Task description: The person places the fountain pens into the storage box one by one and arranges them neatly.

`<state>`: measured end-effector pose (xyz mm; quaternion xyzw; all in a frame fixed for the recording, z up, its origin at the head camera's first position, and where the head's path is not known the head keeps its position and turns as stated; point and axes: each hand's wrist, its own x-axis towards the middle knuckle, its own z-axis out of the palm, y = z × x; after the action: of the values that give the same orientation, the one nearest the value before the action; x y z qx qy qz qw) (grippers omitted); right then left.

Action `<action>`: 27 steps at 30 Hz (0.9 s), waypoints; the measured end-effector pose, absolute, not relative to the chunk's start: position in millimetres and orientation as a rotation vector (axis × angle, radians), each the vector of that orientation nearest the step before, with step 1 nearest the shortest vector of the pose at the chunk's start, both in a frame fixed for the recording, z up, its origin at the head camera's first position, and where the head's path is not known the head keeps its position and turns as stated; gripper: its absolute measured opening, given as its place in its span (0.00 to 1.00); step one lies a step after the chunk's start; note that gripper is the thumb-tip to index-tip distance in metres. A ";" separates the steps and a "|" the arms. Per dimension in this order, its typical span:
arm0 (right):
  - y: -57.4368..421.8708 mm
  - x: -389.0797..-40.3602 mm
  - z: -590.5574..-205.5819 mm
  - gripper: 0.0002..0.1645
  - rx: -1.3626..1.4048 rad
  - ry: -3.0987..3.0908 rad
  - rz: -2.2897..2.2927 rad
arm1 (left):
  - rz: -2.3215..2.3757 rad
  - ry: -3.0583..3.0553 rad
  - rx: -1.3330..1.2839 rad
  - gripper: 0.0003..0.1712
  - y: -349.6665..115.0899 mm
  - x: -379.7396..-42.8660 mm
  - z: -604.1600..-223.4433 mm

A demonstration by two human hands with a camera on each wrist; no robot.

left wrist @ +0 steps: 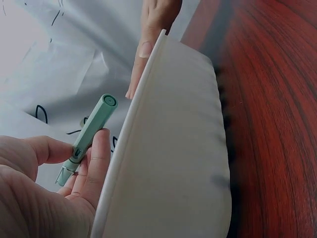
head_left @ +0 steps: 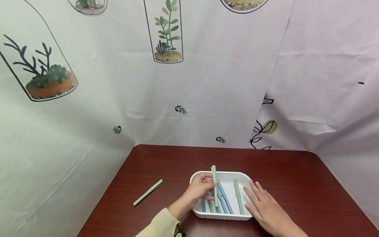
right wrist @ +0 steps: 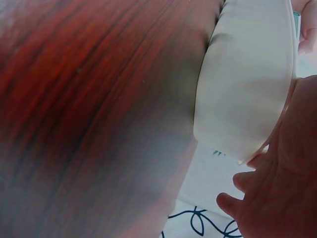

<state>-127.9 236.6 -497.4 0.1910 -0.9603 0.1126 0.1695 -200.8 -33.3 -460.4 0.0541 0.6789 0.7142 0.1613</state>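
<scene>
My left hand (head_left: 201, 188) pinches a light green pen (left wrist: 94, 130) between thumb and fingers, over the left part of a white tray (head_left: 207, 215). In the head view the pen stands nearly upright. Inside the tray lie several blue pens (head_left: 225, 197), partly hidden by my left hand and the held pen, and a green pen (head_left: 238, 197) on the right side. My right hand (head_left: 266, 209) has its fingers extended and rests at the tray's right rim. Another light green pen (head_left: 148, 192) lies on the table left of the tray.
The tray stands on a dark red wooden table (head_left: 171, 161). A white curtain (head_left: 207, 98) printed with plants hangs behind and beside the table. A watch (head_left: 178, 231) is on the left wrist.
</scene>
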 end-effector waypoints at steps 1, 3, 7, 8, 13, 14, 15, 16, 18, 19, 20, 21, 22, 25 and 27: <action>236.5 -127.8 -496.8 0.34 0.535 -2.740 0.329 | 2.036 1.939 0.148 0.21 -32.4 -200.7 -460.4; 236.0 -127.9 -496.0 0.33 0.540 -2.730 0.326 | 2.028 1.944 0.143 0.22 -30.8 -200.6 -460.8; 235.9 -128.5 -495.0 0.33 0.543 -2.729 0.311 | 2.022 1.947 0.145 0.21 -27.8 -200.9 -462.7; 236.2 -128.7 -495.1 0.33 0.543 -2.729 0.309 | 2.022 1.946 0.146 0.21 -27.0 -200.9 -463.0; 236.1 -129.2 -493.8 0.34 0.539 -2.743 0.304 | 2.030 1.939 0.142 0.21 -23.2 -201.0 -463.9; 236.0 -129.2 -493.8 0.34 0.541 -2.740 0.304 | 2.032 1.937 0.140 0.21 -22.5 -200.8 -463.7; 236.0 -129.3 -494.0 0.34 0.543 -2.738 0.301 | 2.033 1.936 0.140 0.21 -21.8 -200.5 -463.7; 236.0 -129.3 -494.2 0.34 0.548 -2.732 0.298 | 2.032 1.936 0.141 0.21 -21.3 -200.2 -463.5; 235.8 -129.2 -494.5 0.34 0.545 -2.731 0.298 | 2.033 1.933 0.140 0.21 -20.0 -199.5 -463.8; 235.6 -128.9 -494.5 0.34 0.543 -2.737 0.301 | 2.033 1.932 0.142 0.21 -19.5 -199.2 -464.1; 235.5 -128.8 -494.5 0.34 0.543 -2.737 0.305 | 2.033 1.930 0.141 0.21 -18.9 -198.9 -464.3; 235.4 -128.8 -494.5 0.33 0.543 -2.740 0.307 | 2.035 1.926 0.142 0.21 -18.2 -198.7 -464.9; 235.0 -128.5 -494.0 0.34 0.539 -2.752 0.317 | 2.037 1.924 0.141 0.21 -17.6 -198.4 -465.2; 234.9 -128.2 -494.3 0.34 0.531 -2.788 0.348 | 2.037 1.921 0.141 0.21 -15.5 -197.7 -465.9; 234.8 -128.1 -494.4 0.34 0.528 -2.804 0.358 | 2.035 1.920 0.138 0.21 -13.9 -197.2 -466.1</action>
<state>-128.1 234.8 -494.4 0.1818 -0.9665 0.1234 0.1327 -197.2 -13.9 -466.1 0.0485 0.6756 0.7160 0.1693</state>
